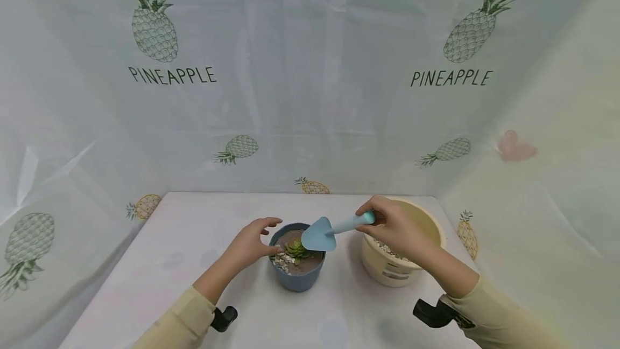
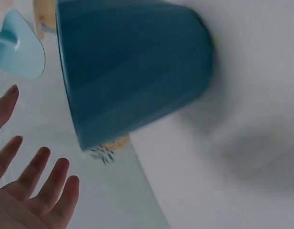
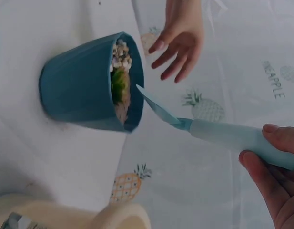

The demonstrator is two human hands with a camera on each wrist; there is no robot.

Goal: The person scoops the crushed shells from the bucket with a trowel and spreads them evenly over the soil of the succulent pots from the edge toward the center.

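Note:
My right hand (image 1: 394, 228) grips the end of a light blue trowel (image 1: 319, 235), whose blade hangs over the right rim of a blue flowerpot (image 1: 296, 283). In the right wrist view the trowel (image 3: 228, 138) is pinched between thumb and fingers, its tip close to the pot's mouth. A green succulent (image 1: 295, 249) grows in brown soil inside the pot, with pale pebbles (image 1: 282, 264) on its left side. My left hand (image 1: 249, 244) hovers at the pot's left rim, fingers spread and holding nothing. The left wrist view shows these fingers (image 2: 54, 183) apart from the pot (image 2: 137, 71).
A cream bucket (image 1: 387, 271) with pebbles (image 1: 387, 249) inside stands right of the pot, beneath my right hand. The white table (image 1: 194, 241) ends at a pineapple-printed curtain (image 1: 310, 96) behind and at both sides. A black wrist camera mount (image 1: 225, 318) sits at my left cuff.

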